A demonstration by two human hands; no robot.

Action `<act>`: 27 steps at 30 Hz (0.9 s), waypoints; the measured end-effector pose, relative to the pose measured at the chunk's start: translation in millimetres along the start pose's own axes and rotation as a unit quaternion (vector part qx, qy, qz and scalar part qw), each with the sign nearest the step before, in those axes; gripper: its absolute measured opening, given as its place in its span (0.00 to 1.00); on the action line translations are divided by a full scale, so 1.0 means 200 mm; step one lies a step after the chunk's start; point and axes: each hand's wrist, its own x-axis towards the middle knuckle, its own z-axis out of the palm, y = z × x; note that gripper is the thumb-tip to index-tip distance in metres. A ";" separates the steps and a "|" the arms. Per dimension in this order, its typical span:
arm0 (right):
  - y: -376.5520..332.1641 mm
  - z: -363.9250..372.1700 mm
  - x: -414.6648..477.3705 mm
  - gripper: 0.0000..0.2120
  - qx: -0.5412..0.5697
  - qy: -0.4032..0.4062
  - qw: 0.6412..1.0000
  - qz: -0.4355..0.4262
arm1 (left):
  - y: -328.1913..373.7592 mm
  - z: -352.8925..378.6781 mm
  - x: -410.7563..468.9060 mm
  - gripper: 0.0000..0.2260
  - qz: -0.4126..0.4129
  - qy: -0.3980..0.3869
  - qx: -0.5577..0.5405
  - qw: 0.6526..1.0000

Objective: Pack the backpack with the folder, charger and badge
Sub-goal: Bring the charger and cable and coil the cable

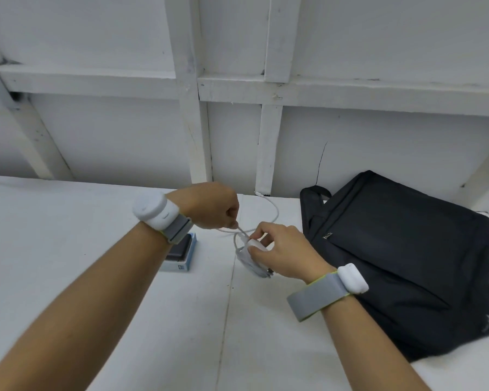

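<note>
A black backpack (401, 258) lies flat on the white table at the right, zipped as far as I can see. My right hand (283, 252) holds the white charger block (251, 259), with several loops of its cable wound around it. My left hand (212, 206) is closed on the white cable (271, 210), pinching it just left of the block. The cable's free end trails back to the table's far edge. Under my left wrist lies a dark flat item on a light blue case (180, 259); whether it is the badge I cannot tell. No folder is in view.
The white table (96, 221) runs left to right, with a seam down its middle. A white panelled wall with beams (192, 108) stands right behind it. Both wrists wear grey bands with white sensor units.
</note>
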 end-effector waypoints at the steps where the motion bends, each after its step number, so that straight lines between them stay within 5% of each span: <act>1: 0.02 0.00 0.01 0.03 0.013 0.023 1.000 0.014 | 0.02 0.01 -0.01 0.11 -0.005 0.014 -0.008 1.000; 6: 0.08 0.01 0.04 0.05 0.098 0.180 0.977 0.052 | 0.14 0.16 -0.09 0.13 -0.014 0.098 -0.151 0.984; 9: 0.08 -0.02 0.06 0.05 0.208 0.258 0.940 0.081 | 0.24 0.30 -0.12 0.14 -0.002 0.164 -0.289 0.943; 13: 0.05 -0.08 0.07 0.13 0.390 0.280 0.871 0.108 | 0.32 0.51 -0.10 0.14 0.048 0.198 -0.465 0.861; 15: 0.03 -0.11 0.06 0.11 0.460 0.270 0.839 0.109 | 0.30 0.58 -0.07 0.14 0.054 0.187 -0.487 0.852; 22: 0.03 -0.15 -0.02 0.10 0.514 0.146 0.841 0.083 | 0.20 0.57 0.03 0.20 0.099 0.074 -0.409 0.904; 27: 0.08 -0.18 -0.06 0.05 0.382 0.004 0.924 0.032 | 0.03 0.40 0.15 0.23 0.085 0.052 -0.164 0.981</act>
